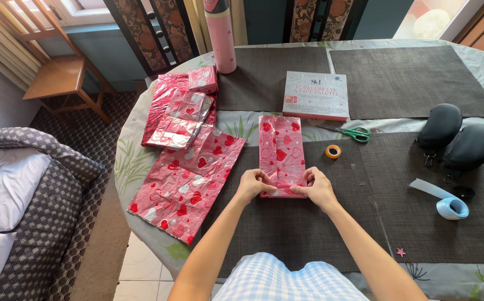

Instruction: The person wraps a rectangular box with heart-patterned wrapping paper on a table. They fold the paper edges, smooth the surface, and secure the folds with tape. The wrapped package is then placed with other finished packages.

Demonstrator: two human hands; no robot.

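Hands first: the left hand and the right hand both pinch the near end of the wrapped parcel, fingers curled over the folded paper edge. The parcel lies lengthwise on the dark placemat, directly in front of the person, its far end pointing at the white box.

Risks, judged from this position:
- The near-end fold appears to be held by finger pressure alone; no tape is visible on it. Release of either hand would probably let the foil paper spring open.
- The roll of tape lies just beside the parcel on the right, apart from both hands. Reaching for it frees one hand and leaves the fold half held.
- Foil paper creases and tears easily; a hard pull at the corners could split it.
- The scissors lie near the parcel's far right corner, and a sweep of the arm could knock them.

Containers:
- The parcel's contents are hidden by the paper.
- The white box is closed; contents cannot be told.
- Two black cases at the right are zipped shut, touching each other; contents not visible.
- The pink bottle stands upright with its cap on.

Loose sheets of wrapping paper lie left of the parcel, and a blue ribbon roll lies at right.
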